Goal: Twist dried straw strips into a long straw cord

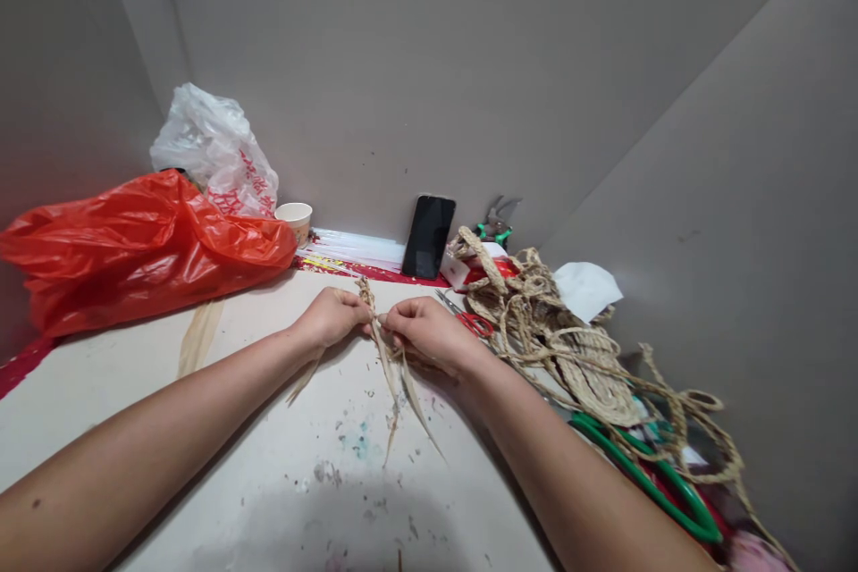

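My left hand [333,317] and my right hand [429,332] meet at the middle of the table, both closed in a pinch on a thin braid of dried straw strips [367,295]. The plaited end points away from me toward the wall. Loose pale strip ends [402,384] hang from under my fingers and trail toward me across the stained white tabletop [322,474]. A single loose strip [197,335] lies flat to the left of my left forearm.
A red plastic bag [134,246] and a white one [214,152] fill the back left, with a paper cup [296,219] beside them. A black phone [429,236] leans on the wall. Braided straw rope [569,340], red scissors [475,322], green-handled tools [636,474] crowd the right.
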A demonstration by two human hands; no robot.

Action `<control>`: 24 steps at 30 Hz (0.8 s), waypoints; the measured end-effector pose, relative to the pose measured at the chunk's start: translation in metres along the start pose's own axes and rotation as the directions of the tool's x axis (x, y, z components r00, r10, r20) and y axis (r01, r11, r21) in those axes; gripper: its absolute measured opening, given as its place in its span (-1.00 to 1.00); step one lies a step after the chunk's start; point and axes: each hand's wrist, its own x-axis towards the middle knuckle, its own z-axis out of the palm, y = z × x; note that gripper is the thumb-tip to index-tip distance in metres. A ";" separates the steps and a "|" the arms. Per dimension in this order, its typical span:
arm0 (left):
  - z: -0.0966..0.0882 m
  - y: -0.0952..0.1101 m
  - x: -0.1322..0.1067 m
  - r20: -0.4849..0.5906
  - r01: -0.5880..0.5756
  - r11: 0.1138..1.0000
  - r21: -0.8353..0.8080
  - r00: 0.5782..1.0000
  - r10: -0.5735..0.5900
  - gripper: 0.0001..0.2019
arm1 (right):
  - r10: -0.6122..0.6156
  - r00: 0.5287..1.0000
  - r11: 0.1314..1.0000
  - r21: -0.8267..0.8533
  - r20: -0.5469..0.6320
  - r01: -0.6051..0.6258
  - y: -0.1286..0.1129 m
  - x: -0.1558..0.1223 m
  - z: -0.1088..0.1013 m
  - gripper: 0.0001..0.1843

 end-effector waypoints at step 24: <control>-0.017 0.005 0.005 0.243 0.214 0.921 -0.324 0.960 -0.137 -0.91 | -0.467 0.830 0.859 -0.379 -0.305 0.345 -0.012 -0.031 0.016 -0.60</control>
